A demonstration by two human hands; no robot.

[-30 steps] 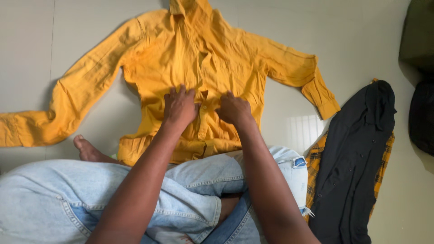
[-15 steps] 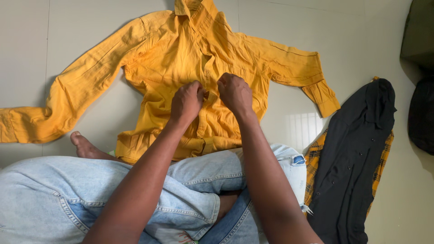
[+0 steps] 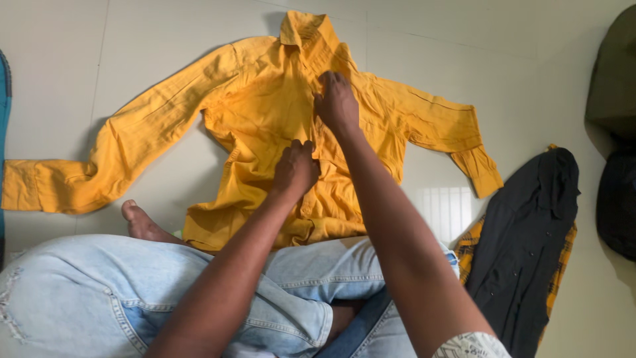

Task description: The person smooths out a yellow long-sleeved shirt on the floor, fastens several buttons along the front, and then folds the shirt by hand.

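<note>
Presently a mustard-yellow shirt (image 3: 265,126) lies face-up and spread on the pale tiled floor (image 3: 517,79), collar farthest from the seated person, both sleeves extended outward. All positions below are given relative to this shirt.

Left hand (image 3: 295,169): resting on the shirt's front opening at mid-chest, fingers curled in narrow and appearing to pinch the placket fabric; the actual contact under the knuckles is hidden.

Right hand (image 3: 336,103): further up the same opening, just below the collar, fingers bunched close and pressed onto the cloth. Whether it grips a button or only the edge cannot be told.

Surroundings: the person's legs in light blue jeans (image 3: 132,292) overlap the shirt's hem, and a bare foot (image 3: 142,222) sits just beside the hem on the side of the long outstretched sleeve. A black garment (image 3: 523,245) lies well apart beyond the shorter-looking sleeve, laid over a yellow-and-black checked cloth (image 3: 467,252). Dark items (image 3: 613,132) sit at the far edge past that.

Assessment of progress: judging from the layout, the lower front of the shirt appears closed and lying together, while the hands are occupied on the upper placket near the collar. The closing of the front therefore seems largely advanced, with the top portion outstanding. The sleeves remain spread and unfolded, and the body wrinkled; no folding is evident
</note>
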